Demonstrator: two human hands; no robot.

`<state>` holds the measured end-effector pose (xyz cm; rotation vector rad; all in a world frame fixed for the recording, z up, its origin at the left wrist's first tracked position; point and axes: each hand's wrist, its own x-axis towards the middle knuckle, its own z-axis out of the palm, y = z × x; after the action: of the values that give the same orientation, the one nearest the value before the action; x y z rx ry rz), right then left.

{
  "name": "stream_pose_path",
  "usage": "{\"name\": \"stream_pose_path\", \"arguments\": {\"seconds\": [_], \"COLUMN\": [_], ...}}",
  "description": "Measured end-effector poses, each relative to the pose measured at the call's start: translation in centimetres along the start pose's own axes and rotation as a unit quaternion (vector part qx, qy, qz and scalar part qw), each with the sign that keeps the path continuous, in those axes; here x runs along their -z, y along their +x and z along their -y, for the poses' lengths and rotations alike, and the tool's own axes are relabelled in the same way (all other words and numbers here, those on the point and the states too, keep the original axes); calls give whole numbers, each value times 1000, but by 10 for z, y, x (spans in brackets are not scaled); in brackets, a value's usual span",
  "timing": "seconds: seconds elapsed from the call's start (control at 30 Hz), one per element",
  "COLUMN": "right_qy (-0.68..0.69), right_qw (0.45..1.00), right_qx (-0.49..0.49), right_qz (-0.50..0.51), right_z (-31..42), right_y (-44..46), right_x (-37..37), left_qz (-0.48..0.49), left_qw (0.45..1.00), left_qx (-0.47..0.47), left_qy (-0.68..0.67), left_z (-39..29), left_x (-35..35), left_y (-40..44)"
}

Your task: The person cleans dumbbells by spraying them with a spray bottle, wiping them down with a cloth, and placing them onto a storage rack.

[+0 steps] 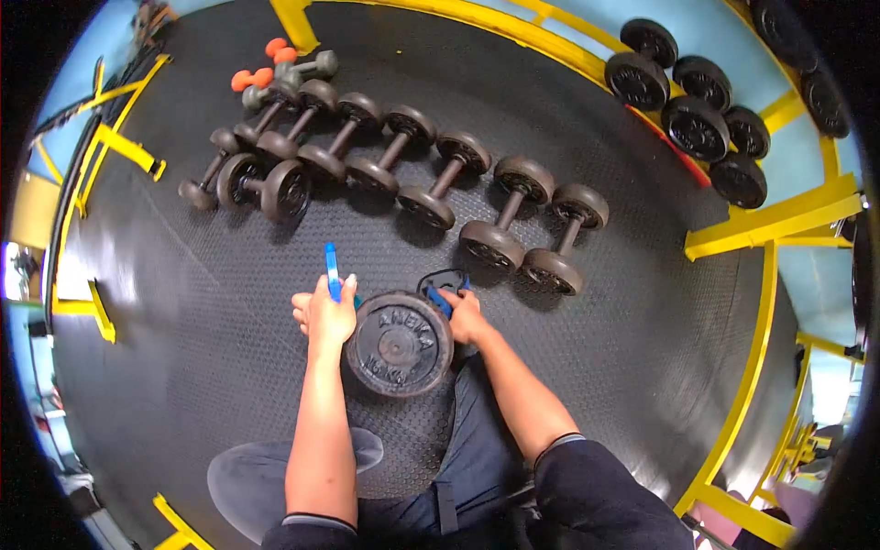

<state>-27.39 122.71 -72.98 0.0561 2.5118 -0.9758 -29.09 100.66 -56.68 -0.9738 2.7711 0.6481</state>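
Note:
My left hand (328, 313) is closed around a blue brush-like tool (333, 266) that points up and away from me. Right beside it, a round black weight plate face (400, 345) with raised lettering, the end of a dumbbell, stands between my forearms. On its other side, my right hand (466, 314) grips a blue object (442, 300) with a dark loop at its top. What this object is I cannot make out. The rest of the dumbbell is hidden under its end plate.
Several dark dumbbells (401, 149) stand in a slanting row ahead on the black floor (229, 367). Small orange dumbbells (252, 80) and grey ones lie at the far left. A yellow rack (775, 225) with more dumbbells is on the right, yellow frames on the left.

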Motion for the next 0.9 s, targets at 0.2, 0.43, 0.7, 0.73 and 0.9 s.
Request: {"name": "stream_pose_path", "arguments": {"seconds": [0.2, 0.43, 0.7, 0.73, 0.9], "right_qy": [-160, -11, -164, -180, -45], "right_qw": [984, 975, 959, 953, 995], "right_qx": [-6, 12, -8, -24, -92], "right_qz": [75, 220, 231, 242, 17], "right_z": [20, 7, 11, 5, -18], "right_y": [-5, 49, 43, 43, 15], "right_x": [37, 64, 38, 40, 107], "left_qz": [36, 47, -36, -41, -92], "left_qw": [993, 989, 964, 963, 952], "left_qx": [-101, -138, -240, -241, -238], "left_qy": [-54, -2, -112, -116, -169], "left_z": [-46, -86, -58, -53, -22], "left_x": [1, -10, -22, -22, -19], "left_y": [20, -19, -32, -33, -41]}}
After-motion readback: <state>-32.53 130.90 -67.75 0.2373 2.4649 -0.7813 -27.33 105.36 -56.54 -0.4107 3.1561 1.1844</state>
